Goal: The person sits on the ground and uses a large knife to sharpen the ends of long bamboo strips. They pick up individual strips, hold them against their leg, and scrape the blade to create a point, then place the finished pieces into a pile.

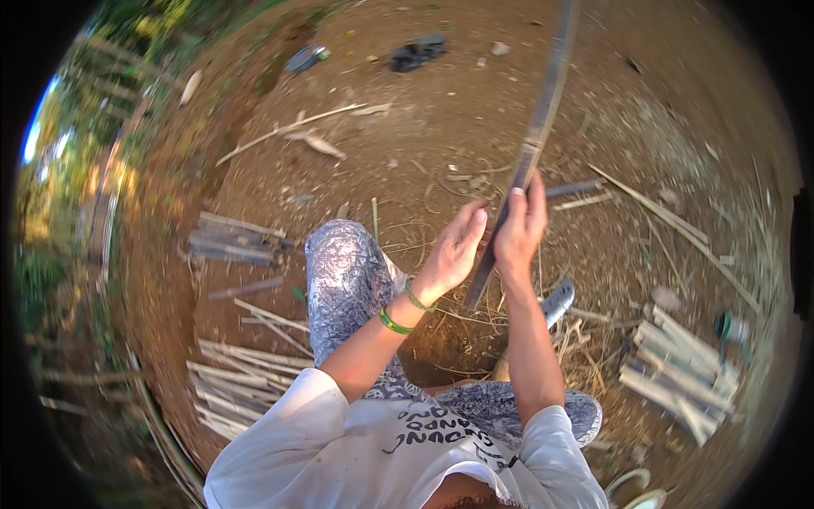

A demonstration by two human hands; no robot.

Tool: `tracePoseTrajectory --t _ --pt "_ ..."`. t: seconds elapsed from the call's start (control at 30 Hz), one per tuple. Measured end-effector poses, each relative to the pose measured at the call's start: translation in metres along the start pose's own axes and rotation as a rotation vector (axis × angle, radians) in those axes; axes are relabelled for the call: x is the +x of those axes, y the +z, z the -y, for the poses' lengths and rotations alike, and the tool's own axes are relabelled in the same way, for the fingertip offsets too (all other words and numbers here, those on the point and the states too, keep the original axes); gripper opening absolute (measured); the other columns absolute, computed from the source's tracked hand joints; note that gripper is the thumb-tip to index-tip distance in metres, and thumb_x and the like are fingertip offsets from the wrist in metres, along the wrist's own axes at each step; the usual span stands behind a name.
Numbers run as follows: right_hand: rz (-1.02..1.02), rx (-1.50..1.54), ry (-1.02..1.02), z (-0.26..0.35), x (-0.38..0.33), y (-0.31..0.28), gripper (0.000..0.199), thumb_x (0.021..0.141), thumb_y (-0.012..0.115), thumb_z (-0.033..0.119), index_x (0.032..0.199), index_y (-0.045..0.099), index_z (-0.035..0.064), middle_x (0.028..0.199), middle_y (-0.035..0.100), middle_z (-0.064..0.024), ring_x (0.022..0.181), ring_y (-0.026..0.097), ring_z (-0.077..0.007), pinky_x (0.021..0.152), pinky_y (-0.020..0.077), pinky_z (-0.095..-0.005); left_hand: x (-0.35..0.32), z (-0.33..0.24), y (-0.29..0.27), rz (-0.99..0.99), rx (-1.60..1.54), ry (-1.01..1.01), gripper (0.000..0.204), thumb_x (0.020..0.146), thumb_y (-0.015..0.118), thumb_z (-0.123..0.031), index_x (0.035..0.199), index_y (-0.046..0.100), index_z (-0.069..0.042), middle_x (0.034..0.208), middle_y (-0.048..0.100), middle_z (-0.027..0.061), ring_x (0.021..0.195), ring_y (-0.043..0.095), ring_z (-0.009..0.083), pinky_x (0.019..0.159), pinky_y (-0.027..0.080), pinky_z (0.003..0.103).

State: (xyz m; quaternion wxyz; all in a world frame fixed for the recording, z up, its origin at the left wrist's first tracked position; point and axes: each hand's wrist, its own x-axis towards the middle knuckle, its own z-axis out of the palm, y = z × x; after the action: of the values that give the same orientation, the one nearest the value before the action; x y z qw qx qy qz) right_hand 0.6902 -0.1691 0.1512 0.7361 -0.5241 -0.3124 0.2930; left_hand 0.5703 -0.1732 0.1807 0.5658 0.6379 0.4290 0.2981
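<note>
My right hand [520,231] grips a long, dark split bamboo strip [547,89] with a pale joint partway along it. The strip slants from the top of the view down to a lower end between my forearms. My left hand [456,252] is close beside it on the left, fingers stretched and held together, palm toward the strip. I cannot tell whether it touches the strip. Green bands circle my left wrist. Below the hands are my bent legs in patterned trousers [343,267].
Bundles of split bamboo lie at left [246,382] and right [678,369], with darker pieces [233,239] at far left. Thin shavings and sticks litter the brown soil. A grey-white object [557,301] lies by my right forearm. A dark crumpled item [418,53] is farther off.
</note>
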Motion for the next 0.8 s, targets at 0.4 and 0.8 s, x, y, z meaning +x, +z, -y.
tracePoseTrajectory --t 0.4,0.8 --pt "0.880 -0.224 0.174 -0.084 -0.027 0.171 0.042 0.103 0.050 0.032 0.131 0.060 0.0016 0.122 0.065 -0.0147 0.117 0.059 -0.0266 0.101 0.0440 -0.0361 -0.076 0.010 -0.271 -1.145 -0.272 0.085 0.027 0.104 0.051 -0.036 0.101 0.056 -0.010 0.073 0.052 -0.0030 0.056 0.048 0.0028 0.041 0.039 0.018" --pt "1.162 -1.667 0.387 -0.313 -0.222 0.118 0.131 0.071 0.065 0.077 0.158 -0.007 0.0102 0.159 -0.019 -0.0292 0.147 -0.012 -0.0494 0.108 0.0022 -0.0759 -0.152 0.375 -0.597 -1.720 0.658 -0.593 0.043 0.085 0.071 -0.035 0.099 0.064 0.006 0.093 0.068 0.0280 0.092 0.065 0.0443 0.084 0.049 0.049"
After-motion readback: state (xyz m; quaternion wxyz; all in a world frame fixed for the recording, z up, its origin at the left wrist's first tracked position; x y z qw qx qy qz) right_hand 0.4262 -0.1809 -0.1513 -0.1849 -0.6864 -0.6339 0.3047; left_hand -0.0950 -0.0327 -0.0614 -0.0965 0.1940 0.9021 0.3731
